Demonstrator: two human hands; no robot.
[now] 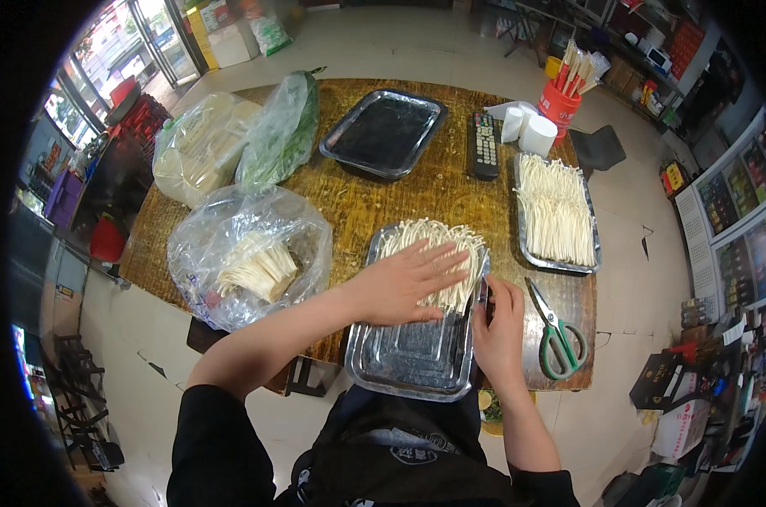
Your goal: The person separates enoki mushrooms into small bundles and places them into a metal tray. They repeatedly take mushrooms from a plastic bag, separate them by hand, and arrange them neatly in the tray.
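A black plastic tray (408, 355) lies at the table's near edge, with enoki mushrooms (437, 237) spread over its far half. Flat on these mushrooms rests my left hand (414, 275), fingers extended. My right hand (500, 320) is at the tray's right rim, fingers bent; whether it grips the rim is unclear. Green-handled scissors (557, 345) lie right of it. A second tray (595, 269) at the right is filled with rows of enoki (555, 212). On the left, an open clear plastic bag (307, 222) holds a bunch of enoki with its base (262, 269).
An unfilled black tray (386, 133) sits at the table's far middle, beside a remote control (485, 146). White paper rolls (537, 135) and a red container of chopsticks (558, 104) stand far right. Bagged pale food (199, 146) and a bagged green vegetable (281, 130) occupy the far left of the wooden table (357, 203).
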